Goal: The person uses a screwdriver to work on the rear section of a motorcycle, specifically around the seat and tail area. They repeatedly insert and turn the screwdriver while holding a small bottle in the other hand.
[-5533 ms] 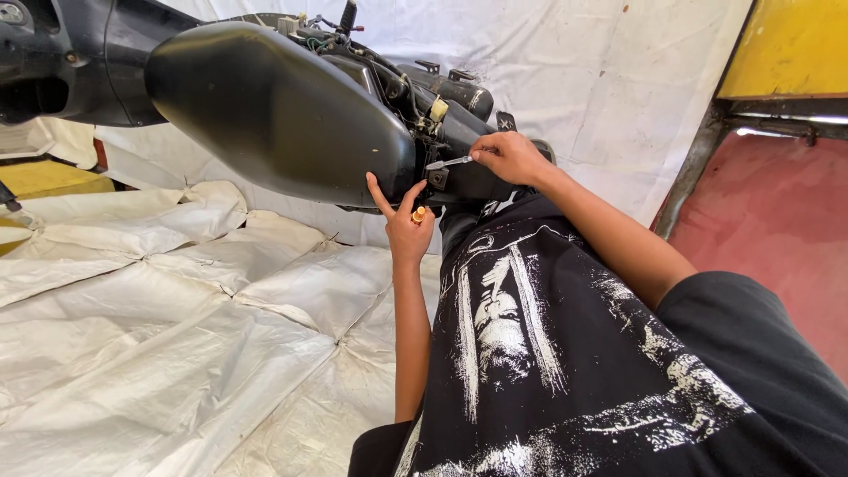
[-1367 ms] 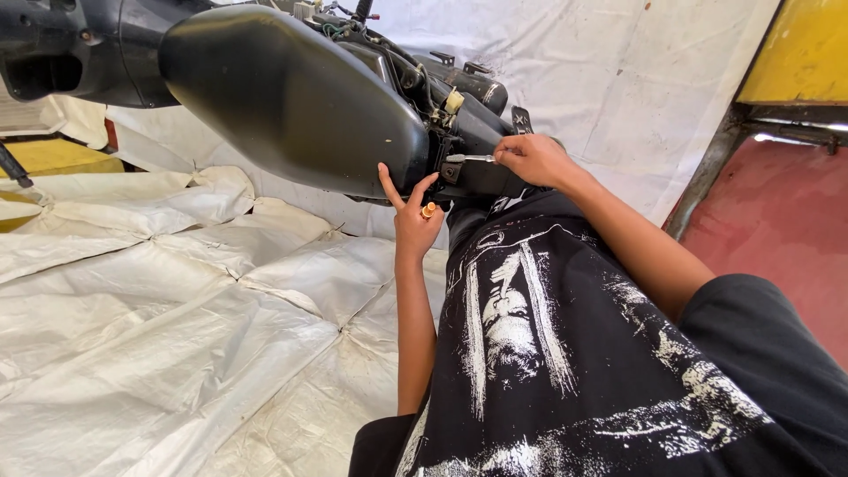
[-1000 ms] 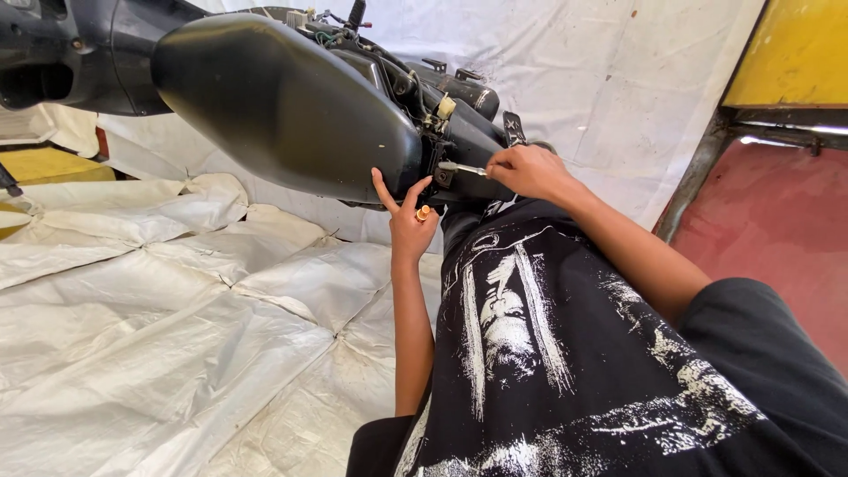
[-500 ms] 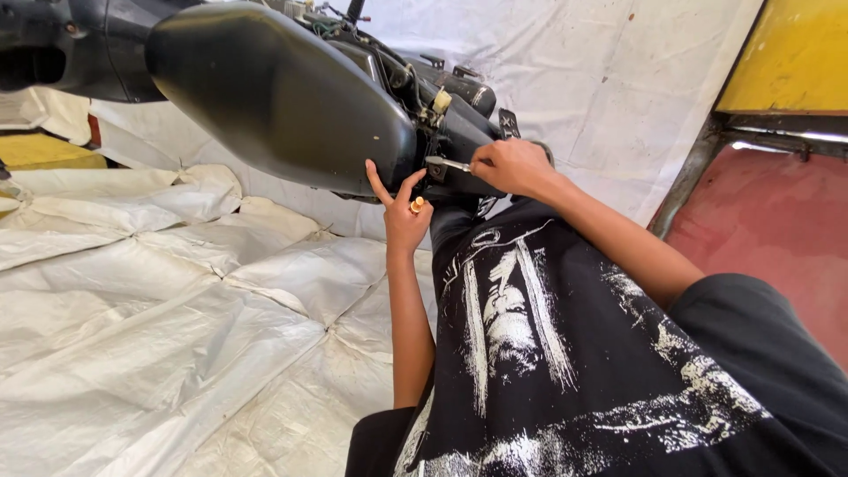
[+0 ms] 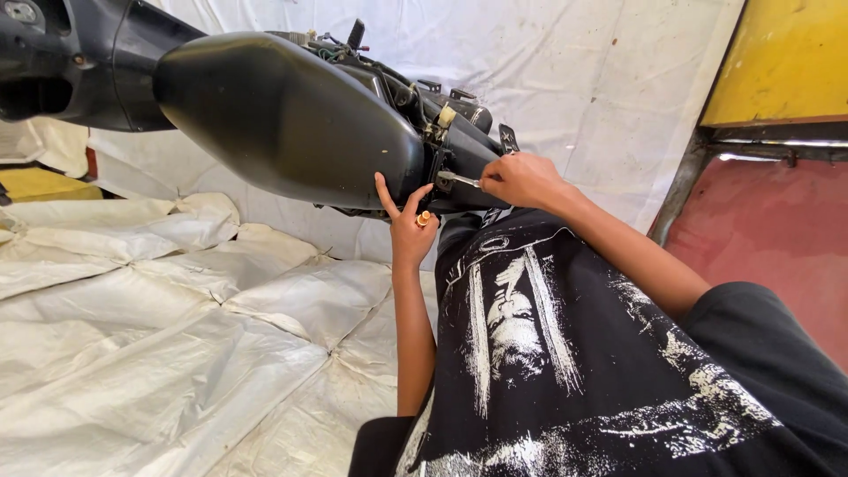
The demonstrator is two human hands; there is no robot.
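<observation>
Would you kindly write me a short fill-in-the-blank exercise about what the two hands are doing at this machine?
1. The right hand holds a slim metal ____ with its tip at the machine's frame.
2. The left hand rests against the big ____ body panel.
3. A small ____-coloured piece sits at the left hand's fingers.
4. The ground is covered by ____ sheeting.

Missing words: tool; black; gold; white

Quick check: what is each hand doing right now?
Left hand: open, fingers against the black scooter body panel.
Right hand: closed on a screwdriver.
</observation>
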